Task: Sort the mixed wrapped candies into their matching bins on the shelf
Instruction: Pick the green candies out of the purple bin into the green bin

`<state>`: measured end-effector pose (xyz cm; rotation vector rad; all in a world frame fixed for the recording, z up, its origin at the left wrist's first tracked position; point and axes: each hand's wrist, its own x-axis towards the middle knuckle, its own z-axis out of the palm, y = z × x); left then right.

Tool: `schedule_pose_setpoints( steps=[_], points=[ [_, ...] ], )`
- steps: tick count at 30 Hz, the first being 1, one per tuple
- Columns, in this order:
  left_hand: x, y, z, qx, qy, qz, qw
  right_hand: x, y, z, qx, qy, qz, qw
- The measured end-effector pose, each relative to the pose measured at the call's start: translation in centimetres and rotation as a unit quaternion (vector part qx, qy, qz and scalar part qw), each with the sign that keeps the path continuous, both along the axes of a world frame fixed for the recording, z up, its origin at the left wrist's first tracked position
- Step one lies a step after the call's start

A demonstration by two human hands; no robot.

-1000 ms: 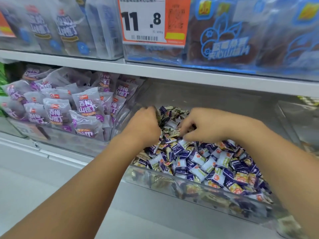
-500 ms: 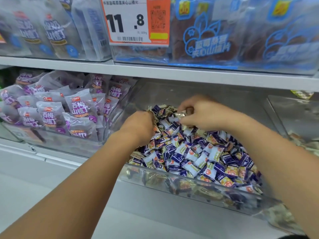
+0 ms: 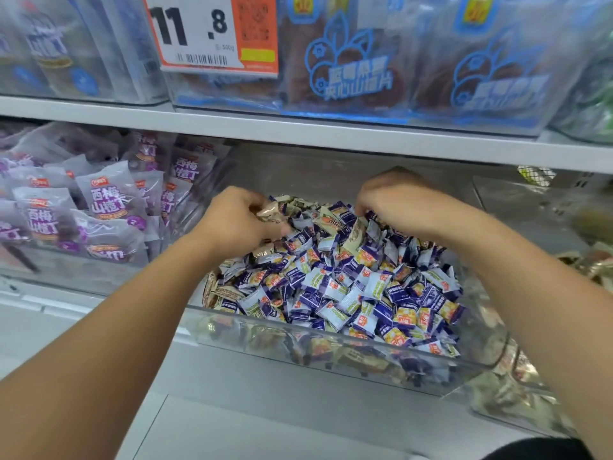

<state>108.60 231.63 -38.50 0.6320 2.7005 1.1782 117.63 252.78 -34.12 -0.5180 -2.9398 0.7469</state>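
**Readable print on the shelves**

At 12 o'clock, the price tag [image 3: 212, 33] clipped to the upper shelf shows a large black "11.8" on white, with a small "500g" beneath, a barcode along its lower edge and a QR code on its orange right panel. At 9 o'clock, the purple-and-white snack bags [image 3: 109, 197] carry "西梅山楂丁". At 1 o'clock, the blue-printed packs [image 3: 356, 78] bear outlined characters ending in "夹心山楂片"; the line above them is too blurred to read. The print on the small candy wrappers [image 3: 348, 287] at 6 o'clock cannot be made out.
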Motion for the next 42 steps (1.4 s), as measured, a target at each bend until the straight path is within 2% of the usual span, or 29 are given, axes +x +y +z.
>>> schedule_pose_setpoints(
  steps=[3, 6, 8, 11, 14, 18, 23, 25, 29, 30, 35, 38, 42],
  points=[
    [0.9, 1.2, 0.1, 0.008, 0.006, -0.034, 0.999, 0.9, -0.1, -0.7, 0.139, -0.067, 0.135, 0.979],
    [1.6, 3.0, -0.2, 0.029, 0.002, -0.067, 0.997, 0.6, 0.4, -1.6, 0.179, -0.074, 0.137, 0.971],
    [1.3, 4.0, -0.4, 0.045, -0.002, -0.061, 0.997, 0.7, 1.0, -1.4, 0.154, -0.046, 0.116, 0.980],
    [0.8, 5.5, -0.6, -0.005, 0.049, -0.066, 0.997, 1.4, 1.8, -1.0, 0.115, -0.002, 0.108, 0.987],
    [0.6, 6.6, -1.0, -0.063, 0.051, -0.079, 0.994, 1.7, 2.7, -1.3, 0.073, 0.057, 0.070, 0.993],
    [0.8, 7.4, -1.5, -0.095, 0.074, -0.063, 0.991, 2.0, 3.6, -1.0, 0.039, 0.065, 0.018, 0.997],
    [0.4, 7.0, -1.3, -0.090, 0.046, -0.025, 0.995, 1.7, 4.0, 0.0, 0.010, 0.048, -0.025, 0.998],
    [0.4, 6.5, -0.7, -0.069, 0.038, -0.013, 0.997, 1.3, 3.7, 0.6, 0.014, 0.024, -0.028, 0.999],
    [-0.1, 5.4, 0.1, 0.073, -0.044, 0.018, 0.996, 0.5, 3.8, 1.0, 0.036, -0.013, -0.008, 0.999],
    [-0.2, 5.2, 0.0, 0.080, -0.048, 0.015, 0.996, 0.5, 3.9, 1.0, 0.054, -0.023, 0.003, 0.998],
    [0.8, 4.5, -1.1, -0.060, -0.026, -0.032, 0.997, 1.2, 3.1, 0.9, -0.007, -0.016, 0.073, 0.997],
    [1.1, 4.3, -1.0, -0.090, -0.043, -0.058, 0.993, 0.9, 2.5, 0.4, 0.040, -0.023, 0.098, 0.994],
    [1.7, 4.1, -0.2, -0.183, -0.019, -0.046, 0.982, 1.0, 1.1, -0.3, 0.065, -0.056, 0.148, 0.985]
  ],
)
